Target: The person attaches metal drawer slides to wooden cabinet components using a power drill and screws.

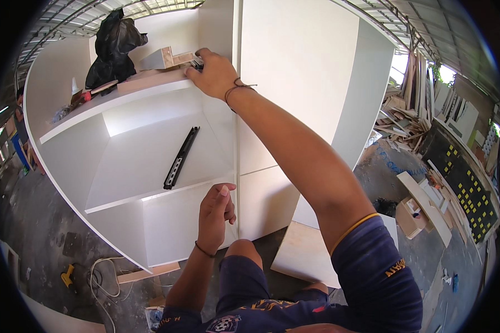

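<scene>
My right hand (215, 76) reaches up to the upper shelf (155, 92) of a white cabinet. Its thumb and fingers close around small dark metal pieces (197, 64) beside a stepped wooden block (169, 58); their kind is unclear. In front of the lower compartments, my left hand (215, 213) is raised with its fingers curled in and the thumb on top. Anything inside it is hidden. On the middle shelf (130, 161) a black drawer slide (181, 158) lies at a slant, touched by neither hand.
A black plastic bag (114, 47) and small items crowd the upper shelf. White door panels (294, 72) stand to the right. On the floor are a yellow tool (68, 276), a looped cable (97, 286) and a pale board (305, 252). Wood offcuts (400, 119) pile up at far right.
</scene>
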Available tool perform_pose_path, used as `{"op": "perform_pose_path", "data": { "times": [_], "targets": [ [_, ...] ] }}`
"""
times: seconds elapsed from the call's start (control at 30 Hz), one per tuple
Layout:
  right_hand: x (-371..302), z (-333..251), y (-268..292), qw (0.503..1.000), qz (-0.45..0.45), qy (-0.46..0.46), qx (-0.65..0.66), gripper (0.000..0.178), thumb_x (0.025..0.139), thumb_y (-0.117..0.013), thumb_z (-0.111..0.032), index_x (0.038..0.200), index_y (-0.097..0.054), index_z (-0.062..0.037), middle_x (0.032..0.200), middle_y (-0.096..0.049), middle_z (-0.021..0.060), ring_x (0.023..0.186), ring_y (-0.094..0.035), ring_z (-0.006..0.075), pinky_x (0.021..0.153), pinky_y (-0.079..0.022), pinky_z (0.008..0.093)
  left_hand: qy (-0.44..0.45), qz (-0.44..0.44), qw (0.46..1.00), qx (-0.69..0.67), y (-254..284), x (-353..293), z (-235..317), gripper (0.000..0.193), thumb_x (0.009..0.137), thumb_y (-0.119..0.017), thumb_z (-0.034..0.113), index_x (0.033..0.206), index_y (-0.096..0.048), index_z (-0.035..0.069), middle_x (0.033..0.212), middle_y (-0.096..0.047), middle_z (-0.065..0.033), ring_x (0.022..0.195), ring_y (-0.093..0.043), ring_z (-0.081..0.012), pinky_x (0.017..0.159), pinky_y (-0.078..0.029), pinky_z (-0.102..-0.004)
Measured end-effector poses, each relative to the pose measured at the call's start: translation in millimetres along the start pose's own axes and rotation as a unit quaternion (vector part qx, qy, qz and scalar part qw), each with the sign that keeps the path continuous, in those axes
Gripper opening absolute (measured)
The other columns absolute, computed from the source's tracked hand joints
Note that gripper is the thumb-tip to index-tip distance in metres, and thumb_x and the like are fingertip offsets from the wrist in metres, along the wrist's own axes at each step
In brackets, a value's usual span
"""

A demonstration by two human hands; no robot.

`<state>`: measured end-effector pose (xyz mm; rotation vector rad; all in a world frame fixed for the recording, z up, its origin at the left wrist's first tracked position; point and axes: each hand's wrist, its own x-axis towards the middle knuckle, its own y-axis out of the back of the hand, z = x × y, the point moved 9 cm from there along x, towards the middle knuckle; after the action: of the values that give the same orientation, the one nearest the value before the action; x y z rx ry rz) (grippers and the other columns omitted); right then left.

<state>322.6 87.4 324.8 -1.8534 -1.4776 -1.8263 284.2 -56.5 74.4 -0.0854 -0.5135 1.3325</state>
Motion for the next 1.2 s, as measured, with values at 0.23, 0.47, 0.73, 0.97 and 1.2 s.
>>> {"op": "perform_pose_path", "data": {
  "times": [0.23, 0.47, 0.73, 0.97, 1.2],
  "targets": [
    [-22, -30, 37, 0.992, 0.0, 0.118, -0.054, 0.076, 0.072, -0.073, -0.039, 0.129, -0.043, 0.0031, 0.115, -0.059, 0.0247, 0.107, -0.057, 0.0376, 0.095, -0.044, 0.0392, 0.064, 0.006, 0.997, -0.045, 5, -10, -30, 0.031, 0.099, -0.043, 0.031, 0.106, -0.052, 0.002, 0.061, -0.025, 0.005, 0.049, -0.025, -0.0058, 0.047, -0.029, -0.0234],
    [-79, -48, 155, 0.969, 0.061, 0.226, -0.083, 0.059, 0.076, -0.065, -0.02, 0.125, -0.044, 0.0054, 0.107, -0.059, 0.029, 0.101, -0.058, 0.0414, 0.093, -0.045, 0.0434, 0.152, 0.082, 0.984, -0.03, 58, -48, -99, 0.027, 0.096, -0.048, 0.029, 0.104, -0.053, 0.004, 0.062, -0.027, 0.0052, 0.051, -0.028, -0.0054, 0.048, -0.029, -0.0226],
    [31, 42, 339, 0.913, 0.251, 0.112, -0.303, 0.017, 0.08, -0.057, -0.016, 0.081, -0.066, -0.0022, 0.094, -0.067, 0.0171, 0.084, -0.064, 0.0344, 0.074, -0.052, 0.04, 0.224, 0.171, 0.959, 0.035, 141, -162, -203, 0.025, 0.089, -0.054, 0.035, 0.084, -0.054, 0.011, 0.055, -0.038, 0.0039, 0.043, -0.039, -0.0081, 0.04, -0.034, -0.0229],
    [122, 169, 367, 0.888, 0.297, -0.031, -0.35, 0.027, 0.081, -0.06, -0.029, 0.096, -0.069, -0.0078, 0.104, -0.066, 0.0189, 0.1, -0.06, 0.0361, 0.088, -0.048, 0.0416, 0.364, 0.305, 0.88, 0.008, 179, -231, -280, 0.027, 0.091, -0.051, 0.032, 0.074, -0.054, 0.011, 0.054, -0.039, 0.0015, 0.044, -0.039, -0.0103, 0.041, -0.035, -0.0282],
    [180, 184, 331, 0.898, 0.077, -0.067, -0.429, 0.055, 0.084, -0.053, -0.048, 0.124, -0.058, -0.0113, 0.121, -0.059, 0.02, 0.11, -0.058, 0.0335, 0.093, -0.044, 0.0391, 0.347, 0.377, 0.858, -0.036, 204, -231, -262, 0.038, 0.091, -0.051, 0.037, 0.061, -0.05, 0.014, 0.05, -0.04, -0.0009, 0.042, -0.039, -0.0145, 0.04, -0.032, -0.0347]
  ]
}}
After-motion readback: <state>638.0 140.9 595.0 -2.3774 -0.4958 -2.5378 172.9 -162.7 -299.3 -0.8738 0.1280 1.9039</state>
